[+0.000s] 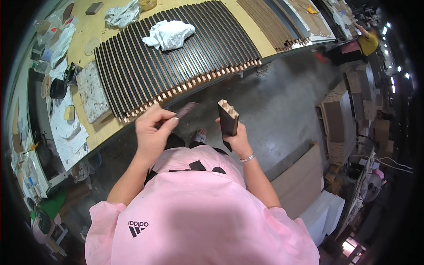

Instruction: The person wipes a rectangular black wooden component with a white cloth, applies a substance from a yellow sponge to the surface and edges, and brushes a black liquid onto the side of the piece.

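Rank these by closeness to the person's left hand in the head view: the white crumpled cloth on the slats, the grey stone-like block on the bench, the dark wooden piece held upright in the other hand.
From the left hand:
1. Dark wooden piece, just to its right, held in the right hand.
2. Grey stone-like block, up and left on the bench edge, and a close call with the first.
3. White crumpled cloth, farthest, up on the dark slats.

The short wooden slat (228,118) is dark brown with a pale tan end, like the dark slats (176,57) striping the tan bench (95,26). A white cloth (170,34) lies there. The sanding strip (187,109) is brownish grey, the shirt (198,212) pink, the floor (274,110) grey.
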Tool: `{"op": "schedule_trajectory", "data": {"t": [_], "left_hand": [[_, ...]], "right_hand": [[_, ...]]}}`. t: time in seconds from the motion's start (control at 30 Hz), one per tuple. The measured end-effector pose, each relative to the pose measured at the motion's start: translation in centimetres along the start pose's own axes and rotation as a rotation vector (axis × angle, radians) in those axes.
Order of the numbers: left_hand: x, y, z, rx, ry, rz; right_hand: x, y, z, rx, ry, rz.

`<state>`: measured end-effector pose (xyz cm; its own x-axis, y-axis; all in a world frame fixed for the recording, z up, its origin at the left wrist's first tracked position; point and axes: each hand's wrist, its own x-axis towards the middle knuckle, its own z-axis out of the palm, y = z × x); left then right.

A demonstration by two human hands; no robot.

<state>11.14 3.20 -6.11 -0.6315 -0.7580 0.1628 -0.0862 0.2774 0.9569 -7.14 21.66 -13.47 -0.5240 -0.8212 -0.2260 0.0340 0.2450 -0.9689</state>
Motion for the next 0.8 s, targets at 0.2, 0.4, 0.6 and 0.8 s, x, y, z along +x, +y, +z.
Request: {"op": "schedule_trajectory", "data": {"t": [0.2,0.4,0.6,0.8], "left_hand": [[3.1,-1.2,-8.4,-0.146,0.285,-0.022],[6.1,-7.0,-18.4,0.055,0.59,-0.064],[6.1,-10.4,-22.5,0.475,0.554,-0.158],[6.9,-10.3,-21.0,0.86,0.453,-0.005]], "right_hand": [[2.5,-4.4,-1.4,-0.172,-0.009,0.264],[2.6,-4.3,-0.4,-0.011,0.291,0.202],[3.3,-5.5,1.7,-0.469,0.441,0.023],[8.4,-11.9,-1.2,-0.789,0.473,-0.051]]}}
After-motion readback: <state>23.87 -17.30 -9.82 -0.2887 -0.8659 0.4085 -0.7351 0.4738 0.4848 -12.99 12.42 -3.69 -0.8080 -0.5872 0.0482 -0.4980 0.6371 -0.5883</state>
